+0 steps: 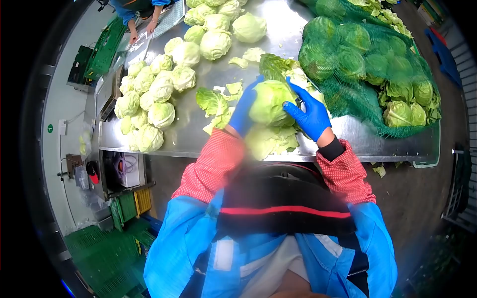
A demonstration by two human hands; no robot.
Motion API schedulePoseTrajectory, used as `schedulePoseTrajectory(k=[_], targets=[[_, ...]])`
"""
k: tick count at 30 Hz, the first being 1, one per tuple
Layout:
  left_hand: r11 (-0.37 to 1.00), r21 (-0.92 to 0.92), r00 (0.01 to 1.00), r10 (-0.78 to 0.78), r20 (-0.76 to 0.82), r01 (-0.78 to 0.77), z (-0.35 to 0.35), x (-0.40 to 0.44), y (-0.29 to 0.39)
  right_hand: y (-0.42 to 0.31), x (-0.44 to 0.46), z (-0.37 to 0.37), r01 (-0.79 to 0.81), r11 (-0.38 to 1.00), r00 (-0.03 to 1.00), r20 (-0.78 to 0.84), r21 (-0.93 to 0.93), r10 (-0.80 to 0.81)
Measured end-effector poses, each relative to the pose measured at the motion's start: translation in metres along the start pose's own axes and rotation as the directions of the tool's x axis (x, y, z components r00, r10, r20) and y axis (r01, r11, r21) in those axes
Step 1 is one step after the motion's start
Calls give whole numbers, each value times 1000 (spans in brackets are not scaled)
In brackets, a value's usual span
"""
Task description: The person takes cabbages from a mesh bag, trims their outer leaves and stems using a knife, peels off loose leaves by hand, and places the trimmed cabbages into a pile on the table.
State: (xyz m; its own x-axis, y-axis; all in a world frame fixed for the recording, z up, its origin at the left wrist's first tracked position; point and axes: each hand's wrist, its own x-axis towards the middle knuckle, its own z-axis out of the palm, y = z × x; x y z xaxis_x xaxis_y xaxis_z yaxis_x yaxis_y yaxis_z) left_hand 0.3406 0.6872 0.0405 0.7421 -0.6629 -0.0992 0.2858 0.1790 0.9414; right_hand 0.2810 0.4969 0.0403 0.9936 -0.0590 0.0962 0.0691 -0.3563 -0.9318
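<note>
A pale green cabbage is held between my two blue-gloved hands above the metal table. My left hand presses against its left side, fingers pointing up and away. On its right side, my right hand grips it with the thumb on the front; something small and dark shows by these fingers, too hidden to name. Loose leaves lie beneath the cabbage, and more leaves are spread to its left. Behind it, a darker green leaf rests near the right-hand fingers.
Trimmed cabbages are piled on the table's left side. Green net sacks full of cabbages cover the right side. A co-worker's hands are at the far left, beside a tray. Green crates stand beyond the table.
</note>
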Motion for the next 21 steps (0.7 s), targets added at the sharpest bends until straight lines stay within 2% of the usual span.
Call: schedulePoseTrajectory(k=[1,2,3,4,7,8,11,12,13,14,15,17,18,21], targets=[[967,224,992,127,9,-126,-5,3,-11,-1,-2,1,31,999,999,-11,10,-31],[990,-105,994,82,-78,-90,-14,0,-29,-2,-2,1,64,998,998,-22,22,-63],[904,-422,991,12,-136,-68,-13,0,-29,-3,-1,2,96,995,995,-41,34,-94],[906,-416,989,12,-148,-73,-12,-2,-26,-4,0,2,167,986,983,-76,-6,-166],[997,-65,975,27,-219,-42,-15,-7,-28,-18,5,-6,114,983,988,117,-146,-97],[997,-58,975,29,-221,-42,-20,-5,-34,-18,4,-6,147,965,987,96,-216,-129],[967,-252,980,-14,-200,-38,-29,-3,-39,4,-2,-14,36,999,997,67,-7,-35],[924,-381,974,-103,-202,18,-30,-5,-39,28,-5,-18,-43,997,998,43,68,40],[862,-502,963,-190,-191,70,-31,-8,-37,34,-8,-25,-32,985,999,31,170,27],[781,-614,947,-272,-170,114,-32,-11,-35,45,-10,-34,-112,992,993,26,-53,114],[734,-671,947,-281,-154,108,-33,-12,-32,58,-12,-40,-188,944,981,2,-272,196],[631,-768,948,-297,-110,109,-32,-12,-21,85,-11,-43,-292,791,942,-17,-538,336],[625,-772,933,-335,-132,115,-29,-13,-17,91,-10,-44,-328,681,916,-43,-654,399],[620,-777,911,-376,-170,110,-12,-14,2,33,-11,-37,-138,838,985,-161,-528,61]])
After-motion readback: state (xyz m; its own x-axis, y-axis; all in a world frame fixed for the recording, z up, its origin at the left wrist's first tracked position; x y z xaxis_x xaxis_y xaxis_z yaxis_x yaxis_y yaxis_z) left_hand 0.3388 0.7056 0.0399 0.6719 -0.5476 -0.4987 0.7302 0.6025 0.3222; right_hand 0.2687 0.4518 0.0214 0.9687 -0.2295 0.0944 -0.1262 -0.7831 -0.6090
